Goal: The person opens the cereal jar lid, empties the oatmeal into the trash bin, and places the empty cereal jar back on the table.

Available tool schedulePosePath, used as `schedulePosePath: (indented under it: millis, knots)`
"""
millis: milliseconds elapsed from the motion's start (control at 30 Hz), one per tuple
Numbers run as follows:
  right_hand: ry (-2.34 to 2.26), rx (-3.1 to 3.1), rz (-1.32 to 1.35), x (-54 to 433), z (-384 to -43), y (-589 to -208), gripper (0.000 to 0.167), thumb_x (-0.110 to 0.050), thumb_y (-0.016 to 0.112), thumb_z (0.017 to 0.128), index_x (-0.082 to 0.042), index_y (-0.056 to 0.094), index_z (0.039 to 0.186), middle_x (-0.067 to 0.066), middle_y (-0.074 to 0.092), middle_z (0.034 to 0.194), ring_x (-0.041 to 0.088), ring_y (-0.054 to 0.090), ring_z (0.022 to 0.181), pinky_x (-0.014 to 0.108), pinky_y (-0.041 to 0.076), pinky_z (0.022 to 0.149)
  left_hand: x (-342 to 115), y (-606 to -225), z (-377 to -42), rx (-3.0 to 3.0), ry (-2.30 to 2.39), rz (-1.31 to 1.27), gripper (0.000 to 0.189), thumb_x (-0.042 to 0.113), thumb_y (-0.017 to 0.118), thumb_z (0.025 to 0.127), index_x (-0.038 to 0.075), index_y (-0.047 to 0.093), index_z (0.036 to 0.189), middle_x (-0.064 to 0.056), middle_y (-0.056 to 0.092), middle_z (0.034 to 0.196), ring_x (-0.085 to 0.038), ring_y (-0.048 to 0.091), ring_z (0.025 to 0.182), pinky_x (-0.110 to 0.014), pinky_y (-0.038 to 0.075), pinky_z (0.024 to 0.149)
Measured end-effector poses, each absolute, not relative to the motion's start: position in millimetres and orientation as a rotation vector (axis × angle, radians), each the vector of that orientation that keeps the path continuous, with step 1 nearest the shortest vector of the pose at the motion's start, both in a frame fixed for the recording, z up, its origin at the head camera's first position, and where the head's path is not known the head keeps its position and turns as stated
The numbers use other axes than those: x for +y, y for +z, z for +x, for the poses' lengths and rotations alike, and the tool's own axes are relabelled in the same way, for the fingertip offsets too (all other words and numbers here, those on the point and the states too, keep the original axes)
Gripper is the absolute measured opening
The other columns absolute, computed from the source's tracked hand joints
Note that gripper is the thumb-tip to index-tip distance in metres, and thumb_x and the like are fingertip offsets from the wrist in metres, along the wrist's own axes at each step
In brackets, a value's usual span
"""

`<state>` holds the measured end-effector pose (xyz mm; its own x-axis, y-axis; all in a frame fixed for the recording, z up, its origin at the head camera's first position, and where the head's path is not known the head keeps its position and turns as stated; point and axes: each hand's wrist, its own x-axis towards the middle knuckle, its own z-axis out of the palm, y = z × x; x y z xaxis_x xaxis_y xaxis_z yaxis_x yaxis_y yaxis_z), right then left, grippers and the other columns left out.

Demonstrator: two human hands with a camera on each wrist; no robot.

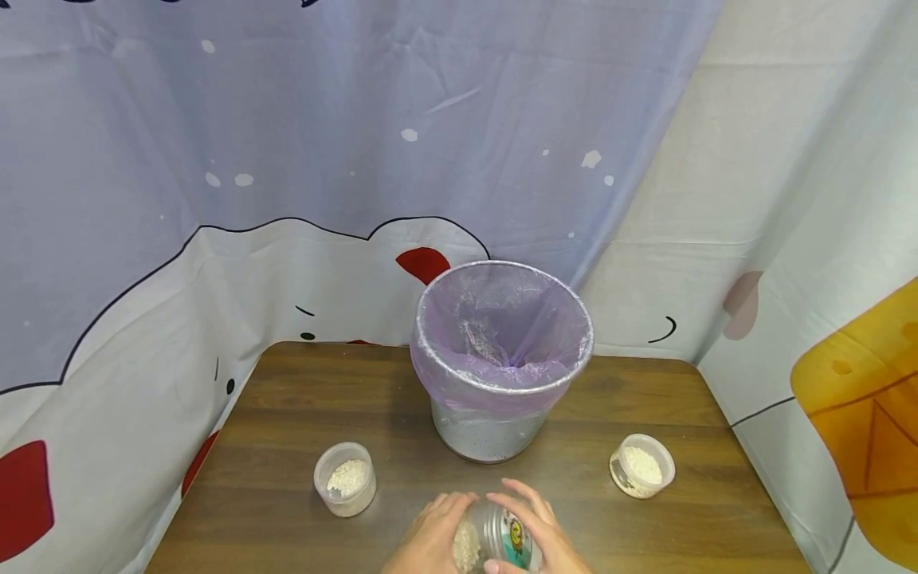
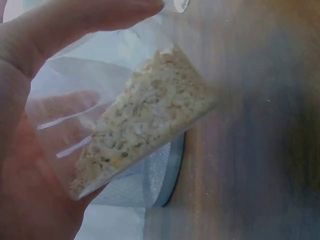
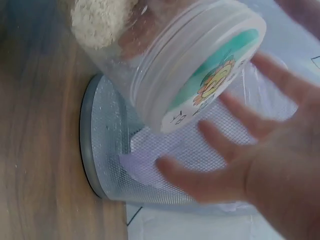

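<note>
A clear plastic jar (image 2: 150, 105) of pale flakes lies tilted on its side in my left hand (image 1: 429, 538), whose fingers and thumb curl round its base end. The flakes slope along the lower wall in the left wrist view. Its lid (image 3: 210, 75), printed with a cartoon on green and white, is on and points right. Beside that lid is my right hand (image 1: 545, 532), its fingers (image 3: 220, 140) spread and extended. In the right wrist view they look apart from the lid; any contact on the hidden side cannot be made out.
A mesh bin (image 1: 488, 430) with a purple bag (image 1: 459, 383) over its rim stands beyond the hands. Small open tubs of white flakes stand on the wooden table, one at left (image 1: 335, 501), one at right (image 1: 631, 485). Printed curtains (image 1: 358, 159) hang behind.
</note>
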<state>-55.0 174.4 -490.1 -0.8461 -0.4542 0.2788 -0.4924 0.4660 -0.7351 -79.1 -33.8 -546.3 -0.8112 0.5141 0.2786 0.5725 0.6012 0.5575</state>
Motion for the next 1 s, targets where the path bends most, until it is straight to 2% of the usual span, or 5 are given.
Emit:
schedulePosePath:
  millis: [233, 433, 600, 833, 1000]
  knots:
    - [1.749, -2.673, 0.288, 167, -52, -490, 0.061, -0.023, 0.073, 0.074, -0.023, 0.048, 0.131, 0.016, 0.040, 0.132, 0.042, 0.041, 0.114, 0.053, 0.044, 0.080, -34, -553, -77, -2.652, -0.864, -0.846, 0.093, 0.073, 0.067, 0.054, 0.009, 0.051, 0.120, 0.000, 0.058, 0.110, -0.015, 0.054, 0.099, -0.035, 0.048, 0.084]
    - [1.808, -2.728, 0.158, 167, -51, -489, 0.057, -0.026, 0.067, 0.081, -0.014, 0.044, 0.133, 0.025, 0.041, 0.126, 0.043, 0.049, 0.104, 0.046, 0.050, 0.072, -30, -557, -76, -2.515, -0.708, -0.792, 0.094, 0.052, 0.082, 0.038, 0.008, 0.054, 0.116, -0.001, 0.058, 0.109, -0.017, 0.054, 0.098, -0.035, 0.048, 0.084]
    - [1.989, -2.725, 0.142, 166, -52, -490, 0.065, -0.028, 0.062, 0.085, -0.008, 0.032, 0.139, 0.033, 0.033, 0.129, 0.037, 0.054, 0.098, 0.035, 0.053, 0.064, -27, -561, -79, -2.358, -0.570, -0.790, 0.097, 0.045, 0.080, 0.024, 0.005, 0.057, 0.110, -0.004, 0.059, 0.105, -0.018, 0.056, 0.095, -0.033, 0.047, 0.084]
    - [2.167, -2.665, 0.262, 165, -55, -495, 0.067, -0.022, 0.058, 0.089, -0.001, 0.022, 0.142, 0.038, 0.031, 0.126, 0.024, 0.062, 0.082, 0.030, 0.054, 0.060, -24, -563, -78, -2.296, -0.478, -0.776, 0.096, 0.062, 0.072, 0.034, 0.006, 0.056, 0.111, -0.004, 0.059, 0.104, -0.017, 0.055, 0.095, -0.030, 0.043, 0.087]
    - [1.957, -2.729, 0.313, 164, -54, -496, 0.064, -0.022, 0.061, 0.086, 0.000, 0.031, 0.138, 0.035, 0.037, 0.122, 0.029, 0.056, 0.093, 0.031, 0.051, 0.069, -23, -566, -79, -2.252, -0.460, -0.781, 0.094, 0.072, 0.064, 0.045, 0.006, 0.056, 0.111, -0.004, 0.059, 0.103, -0.018, 0.055, 0.095, -0.032, 0.043, 0.087]
